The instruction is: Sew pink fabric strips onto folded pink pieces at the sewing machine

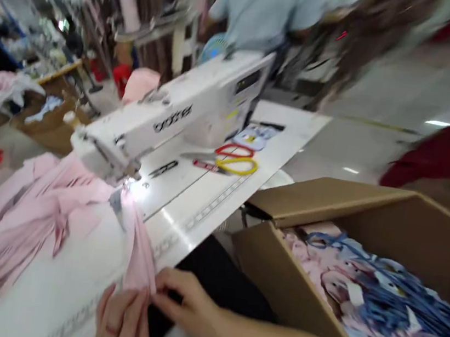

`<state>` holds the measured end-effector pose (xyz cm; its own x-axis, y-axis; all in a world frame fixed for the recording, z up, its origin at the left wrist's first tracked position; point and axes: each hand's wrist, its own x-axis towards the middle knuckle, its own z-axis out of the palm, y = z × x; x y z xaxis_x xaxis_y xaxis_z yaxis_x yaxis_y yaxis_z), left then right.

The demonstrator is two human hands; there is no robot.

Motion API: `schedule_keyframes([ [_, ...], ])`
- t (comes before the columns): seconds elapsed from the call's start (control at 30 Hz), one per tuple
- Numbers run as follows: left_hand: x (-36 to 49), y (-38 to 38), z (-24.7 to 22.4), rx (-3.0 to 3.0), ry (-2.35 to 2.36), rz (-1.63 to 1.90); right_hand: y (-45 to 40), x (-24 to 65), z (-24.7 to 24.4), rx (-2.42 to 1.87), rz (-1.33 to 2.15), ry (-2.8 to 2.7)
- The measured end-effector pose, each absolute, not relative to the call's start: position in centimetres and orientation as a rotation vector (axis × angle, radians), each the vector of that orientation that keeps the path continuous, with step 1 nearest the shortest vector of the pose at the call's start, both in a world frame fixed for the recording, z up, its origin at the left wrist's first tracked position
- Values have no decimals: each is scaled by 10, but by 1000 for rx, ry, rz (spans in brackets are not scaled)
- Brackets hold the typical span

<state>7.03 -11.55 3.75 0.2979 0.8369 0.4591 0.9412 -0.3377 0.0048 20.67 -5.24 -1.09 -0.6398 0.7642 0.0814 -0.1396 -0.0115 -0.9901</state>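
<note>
At the sewing table (56, 284), the frame-cut left hand (121, 323) and right hand (186, 304) pinch pink fabric (141, 257).

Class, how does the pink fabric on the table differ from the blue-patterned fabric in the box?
The pink fabric is plain; the blue-patterned fabric is printed. The pink fabric lies spread on the sewing table, the blue-patterned fabric bunched in the cardboard box. The left hand and right hand pinch the pink fabric, not the blue-patterned fabric. Both are creased cloth.
</note>
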Motion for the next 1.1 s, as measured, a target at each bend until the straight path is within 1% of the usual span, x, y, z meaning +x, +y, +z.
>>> schedule_keyframes([
  [0.13,84,-127,36,-2108,-1839,-791,-52,211,-6,-580,1654,-1652],
  [0.43,91,-116,40,-2150,-1854,-786,-49,213,-7,-504,1497,-1772],
  [1.1,89,-112,39,-2282,-1853,-847,-35,220,-6,-402,1440,-1897],
])
